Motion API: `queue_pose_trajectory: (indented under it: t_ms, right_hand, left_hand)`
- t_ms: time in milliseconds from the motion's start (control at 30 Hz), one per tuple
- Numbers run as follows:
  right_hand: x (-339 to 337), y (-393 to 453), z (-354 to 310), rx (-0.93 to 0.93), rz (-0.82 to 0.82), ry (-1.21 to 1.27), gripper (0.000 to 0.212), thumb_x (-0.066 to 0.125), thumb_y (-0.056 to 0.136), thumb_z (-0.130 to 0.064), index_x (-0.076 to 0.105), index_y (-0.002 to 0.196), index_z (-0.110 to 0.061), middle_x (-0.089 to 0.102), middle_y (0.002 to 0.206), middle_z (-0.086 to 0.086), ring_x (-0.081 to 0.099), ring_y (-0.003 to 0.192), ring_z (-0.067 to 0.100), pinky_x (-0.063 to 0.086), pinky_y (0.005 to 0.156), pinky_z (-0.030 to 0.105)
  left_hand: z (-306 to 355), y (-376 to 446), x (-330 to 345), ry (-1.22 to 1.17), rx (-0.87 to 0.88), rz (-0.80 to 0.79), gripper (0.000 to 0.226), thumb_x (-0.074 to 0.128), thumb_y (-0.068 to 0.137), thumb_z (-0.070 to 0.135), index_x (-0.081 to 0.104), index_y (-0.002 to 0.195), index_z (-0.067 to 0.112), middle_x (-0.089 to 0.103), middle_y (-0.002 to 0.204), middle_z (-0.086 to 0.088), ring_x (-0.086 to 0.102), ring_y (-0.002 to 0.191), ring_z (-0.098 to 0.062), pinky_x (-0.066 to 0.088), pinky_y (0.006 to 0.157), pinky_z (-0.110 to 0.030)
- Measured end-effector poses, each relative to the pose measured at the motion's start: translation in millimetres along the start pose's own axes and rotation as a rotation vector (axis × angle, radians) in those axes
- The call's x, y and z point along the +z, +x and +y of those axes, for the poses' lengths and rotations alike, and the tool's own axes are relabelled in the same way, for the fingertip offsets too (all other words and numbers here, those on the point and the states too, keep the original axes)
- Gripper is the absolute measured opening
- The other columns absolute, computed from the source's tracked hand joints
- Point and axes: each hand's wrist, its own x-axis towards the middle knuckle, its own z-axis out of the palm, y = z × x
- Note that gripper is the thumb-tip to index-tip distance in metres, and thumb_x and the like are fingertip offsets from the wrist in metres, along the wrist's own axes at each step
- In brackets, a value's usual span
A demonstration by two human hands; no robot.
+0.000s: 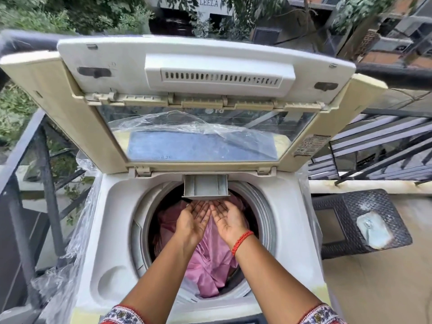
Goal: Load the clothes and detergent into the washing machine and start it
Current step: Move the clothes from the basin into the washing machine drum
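Observation:
A white top-loading washing machine (112, 230) stands in front of me with its folding lid (198, 78) raised. Pink clothes (210, 265) lie inside the drum. A grey detergent drawer (205, 185) is pulled out over the drum's far rim. My left hand (192, 220) and my right hand (228, 219) are side by side over the drum, palms up, fingertips under the drawer's front edge. Both hands hold nothing. A red thread band circles my right wrist.
A dark woven stool (350, 220) stands to the right of the machine with a pale blue-and-white object (375, 230) on it. Black metal railings (44, 174) run on the left and behind. Clear plastic sheeting (70, 253) hangs down the machine's left side.

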Motion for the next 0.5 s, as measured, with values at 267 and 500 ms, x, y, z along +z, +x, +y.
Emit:
queue_pose_trajectory:
  t_ms: [267, 500]
  right_hand:
    - [4, -5, -2, -0.02, -0.033, -0.045, 0.024, 0.037, 0.101, -0.007, 0.055, 0.087, 0.001, 0.058, 0.087, 0.016, 0.058, 0.081, 0.023, 0.042, 0.096, 0.037]
    - [-37, -43, -42, -0.174, -0.084, -0.035, 0.017, 0.047, 0.098, -0.01, 0.061, 0.105, -0.004, 0.066, 0.095, 0.012, 0.066, 0.085, 0.017, 0.058, 0.067, 0.02]
  left_hand:
    - [-1, -9, 6, 0.14, 0.02, 0.015, 0.044, 0.018, 0.107, 0.024, 0.037, 0.142, 0.004, 0.057, 0.126, -0.016, 0.059, 0.104, -0.025, 0.043, 0.098, -0.034]
    - [-53, -28, 49, 0.575, 0.133, -0.105, 0.035, 0.03, 0.103, 0.008, 0.047, 0.131, -0.003, 0.06, 0.112, -0.018, 0.061, 0.082, -0.016, 0.05, 0.075, -0.022]
